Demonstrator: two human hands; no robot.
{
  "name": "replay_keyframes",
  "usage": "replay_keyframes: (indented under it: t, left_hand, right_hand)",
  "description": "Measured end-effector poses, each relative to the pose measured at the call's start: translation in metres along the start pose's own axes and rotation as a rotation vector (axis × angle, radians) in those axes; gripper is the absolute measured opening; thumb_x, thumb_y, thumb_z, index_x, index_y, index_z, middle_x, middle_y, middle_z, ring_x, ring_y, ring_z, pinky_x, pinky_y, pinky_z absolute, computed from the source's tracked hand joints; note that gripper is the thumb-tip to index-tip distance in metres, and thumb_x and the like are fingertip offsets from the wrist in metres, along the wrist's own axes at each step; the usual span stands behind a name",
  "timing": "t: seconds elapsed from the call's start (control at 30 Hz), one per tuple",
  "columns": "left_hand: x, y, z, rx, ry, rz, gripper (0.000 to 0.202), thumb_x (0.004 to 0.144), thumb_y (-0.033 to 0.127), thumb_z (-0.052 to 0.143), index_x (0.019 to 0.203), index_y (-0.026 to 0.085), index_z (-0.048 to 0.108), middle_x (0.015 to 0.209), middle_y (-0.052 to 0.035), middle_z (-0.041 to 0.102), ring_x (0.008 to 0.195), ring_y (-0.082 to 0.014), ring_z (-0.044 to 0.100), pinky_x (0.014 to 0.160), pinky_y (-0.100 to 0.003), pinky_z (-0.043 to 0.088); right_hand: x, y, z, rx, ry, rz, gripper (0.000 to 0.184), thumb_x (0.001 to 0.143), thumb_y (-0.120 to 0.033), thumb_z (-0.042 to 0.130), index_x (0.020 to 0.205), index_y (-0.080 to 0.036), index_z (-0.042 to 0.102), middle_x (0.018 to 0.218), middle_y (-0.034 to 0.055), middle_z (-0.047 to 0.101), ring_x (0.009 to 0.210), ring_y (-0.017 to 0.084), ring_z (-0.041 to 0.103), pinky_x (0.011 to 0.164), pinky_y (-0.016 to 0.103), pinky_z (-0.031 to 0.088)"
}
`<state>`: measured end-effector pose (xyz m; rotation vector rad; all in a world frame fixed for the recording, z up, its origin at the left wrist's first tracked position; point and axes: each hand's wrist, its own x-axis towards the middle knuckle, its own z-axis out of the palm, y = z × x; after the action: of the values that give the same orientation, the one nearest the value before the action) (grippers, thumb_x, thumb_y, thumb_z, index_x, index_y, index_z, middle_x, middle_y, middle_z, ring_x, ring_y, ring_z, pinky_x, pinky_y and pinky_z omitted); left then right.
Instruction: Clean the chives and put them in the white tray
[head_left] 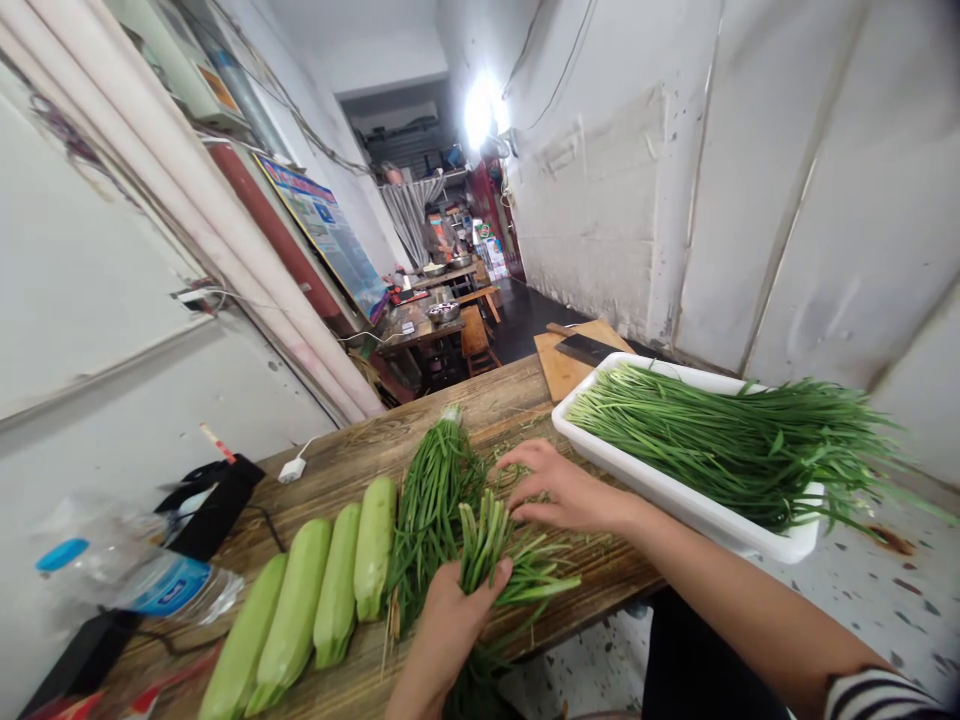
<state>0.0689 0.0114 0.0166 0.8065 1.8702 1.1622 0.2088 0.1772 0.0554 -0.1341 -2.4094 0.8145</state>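
Observation:
My left hand (450, 620) is closed around a small bunch of garlic chives (484, 535), its pale stem ends pointing up and away from me. Leaves hang below that hand past the table's near edge. Just to the right, my right hand (559, 487) hovers over the wooden table (499, 395) with fingers spread and nothing in them. More loose stems (540, 575) stick out beside the held bunch. A larger bundle of chives (435, 475) lies on the table, left of both hands. Bits of trimmed leaf are scattered near my right fingers.
Several light-green zucchini (296, 600) lie side by side at left. Beyond them are a water bottle (161, 585) and a white plug (294, 468). A white tub (675, 508) heaped with chives stands right. Behind it, a cleaver (589, 350) rests on a cutting board (562, 372).

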Motion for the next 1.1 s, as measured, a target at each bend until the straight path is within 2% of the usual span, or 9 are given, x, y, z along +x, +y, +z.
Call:
replay_keyframes:
  t: [0.17,0.27,0.37,0.53,0.6,0.7,0.77,0.93,1.1]
  left_hand:
    - [-0.004,0.005,-0.001,0.009,-0.011,0.041,0.047,0.065,0.056,0.07,0.083,0.013,0.071,0.084,-0.0099,0.073,0.08,-0.0249,0.066,0.065,-0.029,0.052]
    - [-0.006,0.008,0.001,0.005,-0.01,0.014,0.048,0.064,0.056,0.071,0.085,0.013,0.07,0.082,-0.0094,0.073,0.079,-0.0252,0.066,0.065,-0.029,0.052]
    - [-0.007,0.01,0.003,0.002,-0.001,-0.012,0.05,0.062,0.057,0.072,0.083,0.012,0.069,0.08,-0.0092,0.072,0.077,-0.0253,0.066,0.064,-0.029,0.052]
    - [-0.008,0.005,0.002,-0.04,-0.011,-0.098,0.05,0.057,0.057,0.075,0.08,0.013,0.067,0.079,-0.0081,0.072,0.077,-0.024,0.066,0.062,-0.027,0.053]
    - [-0.009,0.003,0.001,-0.06,0.013,-0.132,0.049,0.057,0.056,0.077,0.08,0.015,0.066,0.078,-0.0064,0.072,0.077,-0.0224,0.066,0.06,-0.026,0.053]
    - [-0.01,0.003,0.002,-0.079,0.034,-0.147,0.047,0.056,0.054,0.078,0.08,0.016,0.064,0.074,-0.0042,0.07,0.072,-0.0201,0.066,0.056,-0.023,0.051]
    - [-0.01,0.004,0.003,-0.083,0.019,-0.136,0.047,0.057,0.054,0.077,0.078,0.015,0.064,0.07,-0.0034,0.069,0.066,-0.0187,0.064,0.052,-0.022,0.049]
    - [-0.011,0.01,0.008,-0.075,0.006,-0.093,0.045,0.056,0.054,0.077,0.072,0.014,0.063,0.063,-0.0022,0.066,0.062,-0.0179,0.062,0.05,-0.022,0.047]
    - [-0.019,0.016,0.011,-0.19,0.089,-0.141,0.05,0.052,0.05,0.081,0.082,0.017,0.06,0.075,-0.0036,0.07,0.069,-0.0187,0.065,0.052,-0.023,0.049]
  right_hand:
    - [-0.002,0.008,0.003,0.212,0.075,0.185,0.013,0.084,-0.019,0.062,0.072,-0.015,0.067,0.097,0.0066,0.062,0.095,0.018,0.058,0.09,0.035,0.042]
    - [-0.005,0.003,0.004,0.29,-0.007,0.129,0.009,0.079,-0.024,0.067,0.084,-0.017,0.069,0.103,0.0065,0.061,0.097,0.018,0.057,0.088,0.032,0.043]
    - [-0.005,-0.001,0.009,0.344,-0.01,0.118,0.01,0.076,-0.026,0.069,0.074,-0.017,0.068,0.092,0.0051,0.063,0.091,0.018,0.058,0.086,0.031,0.043]
    - [-0.003,0.018,0.016,0.557,0.256,0.404,0.023,0.078,-0.035,0.059,0.066,-0.016,0.059,0.068,0.0013,0.058,0.064,0.014,0.054,0.063,0.027,0.043]
    - [-0.004,0.029,0.014,0.493,0.405,0.522,0.023,0.076,-0.037,0.06,0.065,-0.016,0.057,0.062,-0.0007,0.054,0.058,0.013,0.048,0.058,0.027,0.04]
    - [-0.008,0.036,0.012,0.264,0.58,0.54,0.021,0.062,-0.032,0.071,0.066,-0.016,0.058,0.071,0.001,0.057,0.069,0.016,0.05,0.065,0.028,0.04]
    - [-0.011,0.031,0.013,0.272,0.521,0.505,0.022,0.06,-0.03,0.073,0.073,-0.016,0.062,0.08,0.0027,0.06,0.076,0.017,0.052,0.069,0.028,0.041]
    - [-0.017,0.002,0.024,0.734,0.101,0.494,0.015,0.07,-0.025,0.063,0.079,-0.014,0.068,0.067,-0.0009,0.061,0.064,0.012,0.053,0.063,0.025,0.04]
    - [-0.018,-0.007,0.023,0.776,0.058,0.513,0.019,0.066,-0.031,0.071,0.068,-0.013,0.068,0.056,-0.0033,0.058,0.052,0.008,0.045,0.052,0.021,0.034]
